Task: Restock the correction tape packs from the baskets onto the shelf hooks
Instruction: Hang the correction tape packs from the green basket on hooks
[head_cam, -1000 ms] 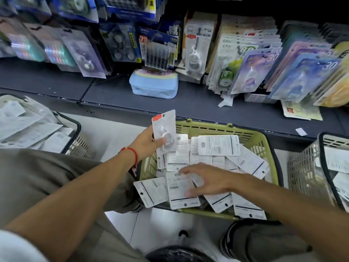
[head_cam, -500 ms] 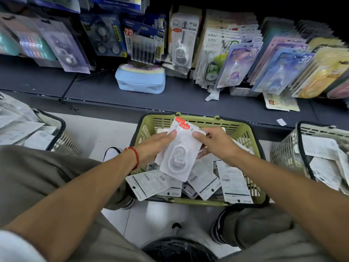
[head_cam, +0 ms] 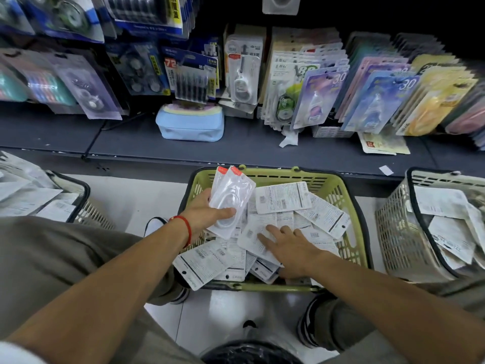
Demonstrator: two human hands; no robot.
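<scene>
Landmark: I take the green basket (head_cam: 338,191) as my reference; everything below is placed against it.
Left hand: my left hand (head_cam: 207,211) sits over the basket's left rim, thumb and fingers clamped on a held stack (head_cam: 231,199) of blister packs.
Held stack: I count two red-tabbed tops, so two packs, long axis tilted up and away toward the basket's far rim, tabs at the far end.
Right hand: my right hand (head_cam: 290,244) lies inside the basket near its front, fingers spread flat and straight, pressing on the loose packs (head_cam: 283,197); it grips nothing.
Key relation: the next pack lies directly under the right fingertips, on the side of the right hand toward the left one; the right hand is the nearer one, the left being full.
Pack axis: the one under my fingers (head_cam: 265,236) runs slantwise, from the basket's front centre toward its left wall, I judge.
Loose packs: about a dozen show, face down; more are buried, so no exact count.
Baskets: three; one beige (head_cam: 393,232) right of the green, one (head_cam: 86,203) left of it, both holding packs.
Shelf: the hooks' hung packs (head_cam: 241,72) are beyond the green basket's far rim, well apart from both hands.
</scene>
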